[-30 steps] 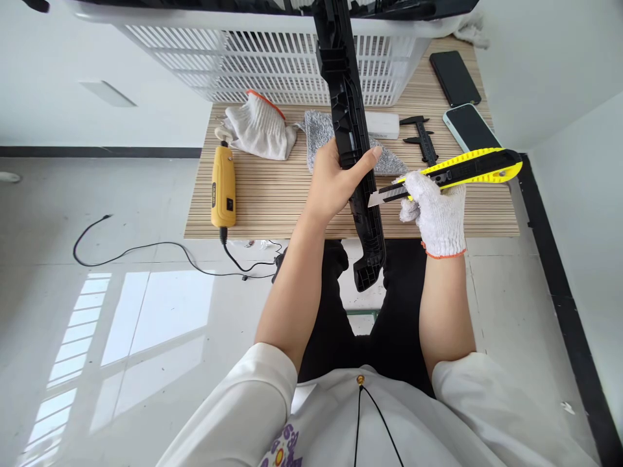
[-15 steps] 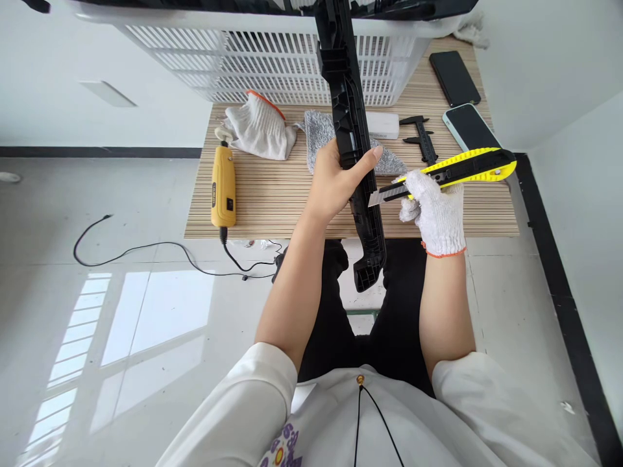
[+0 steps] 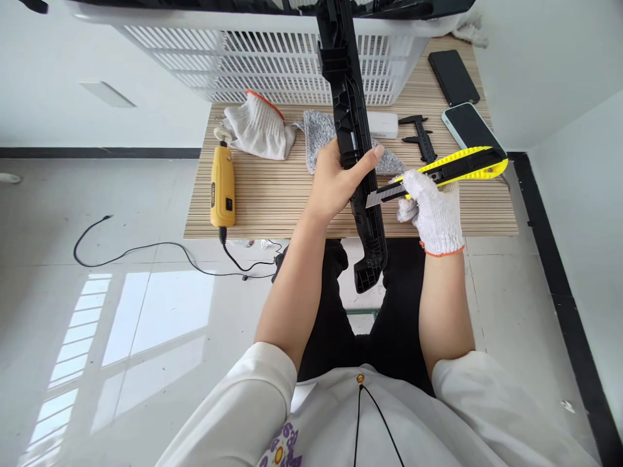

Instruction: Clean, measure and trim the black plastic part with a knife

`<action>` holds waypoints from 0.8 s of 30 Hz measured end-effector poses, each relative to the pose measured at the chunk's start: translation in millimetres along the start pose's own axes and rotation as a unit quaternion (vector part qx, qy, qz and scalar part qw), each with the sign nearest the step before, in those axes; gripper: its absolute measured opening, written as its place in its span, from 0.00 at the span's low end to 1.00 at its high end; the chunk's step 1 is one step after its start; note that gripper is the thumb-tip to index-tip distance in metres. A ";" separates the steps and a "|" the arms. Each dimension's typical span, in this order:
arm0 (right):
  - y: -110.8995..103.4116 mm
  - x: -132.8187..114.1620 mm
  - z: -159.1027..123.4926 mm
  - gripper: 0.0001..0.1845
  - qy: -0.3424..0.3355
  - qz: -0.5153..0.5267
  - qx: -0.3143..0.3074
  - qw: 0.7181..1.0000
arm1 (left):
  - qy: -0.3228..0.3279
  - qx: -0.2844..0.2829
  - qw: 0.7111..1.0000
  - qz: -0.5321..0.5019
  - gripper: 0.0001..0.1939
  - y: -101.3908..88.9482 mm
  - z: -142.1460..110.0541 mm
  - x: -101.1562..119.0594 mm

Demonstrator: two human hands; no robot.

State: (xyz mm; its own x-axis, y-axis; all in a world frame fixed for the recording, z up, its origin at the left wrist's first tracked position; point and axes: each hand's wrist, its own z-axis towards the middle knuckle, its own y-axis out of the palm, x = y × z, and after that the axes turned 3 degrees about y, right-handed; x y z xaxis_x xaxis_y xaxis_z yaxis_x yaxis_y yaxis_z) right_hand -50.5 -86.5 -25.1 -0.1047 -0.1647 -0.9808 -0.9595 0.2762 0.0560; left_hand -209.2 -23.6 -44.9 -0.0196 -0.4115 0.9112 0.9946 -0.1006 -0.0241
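A long black molded plastic part (image 3: 351,123) slants from the basket rim down over the table's front edge. My bare left hand (image 3: 338,178) is wrapped round its middle, thumb lying across the face. My right hand (image 3: 431,207), in a white knitted glove, grips a yellow and black utility knife (image 3: 460,167). The knife's blade is extended and points left, its tip over the plastic part just below my left thumb. Whether the edge touches the plastic I cannot tell.
A white slatted basket (image 3: 195,58) with black parts stands at the back. On the wooden table (image 3: 272,201) lie a yellow power tool (image 3: 222,185), a white glove (image 3: 260,126), a grey cloth (image 3: 318,139), a white box (image 3: 383,124), calipers (image 3: 423,137) and two phones (image 3: 455,78).
My right hand and the knife have shifted slightly left, the blade tip reaching a little further across the plastic part. My left hand keeps its hold.
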 end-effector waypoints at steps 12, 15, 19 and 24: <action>-4.6 2.9 2.8 0.23 -0.018 0.073 0.011 0.997 | -0.027 0.008 0.999 -0.042 0.23 0.2 -0.7 -0.5; -2.3 3.0 1.6 0.21 -0.023 0.077 0.003 0.997 | -0.046 0.015 0.997 -0.057 0.22 1.7 -1.5 2.3; -0.6 2.2 0.6 0.19 -0.026 0.076 0.003 0.997 | -0.054 0.012 0.997 -0.052 0.22 2.6 -1.8 7.3; -1.2 4.8 1.5 0.20 -0.047 0.066 0.015 0.997 | -0.052 0.012 0.997 -0.047 0.22 2.5 -1.8 11.6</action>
State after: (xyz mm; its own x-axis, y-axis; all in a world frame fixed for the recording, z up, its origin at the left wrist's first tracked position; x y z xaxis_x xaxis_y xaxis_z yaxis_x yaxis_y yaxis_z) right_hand -49.4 -86.2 -30.1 -0.2038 -0.0367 -0.9783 -0.9303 0.3187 0.1818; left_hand -207.1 -30.2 -35.1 -0.1032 -0.3043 0.9470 0.9911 -0.1121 0.0720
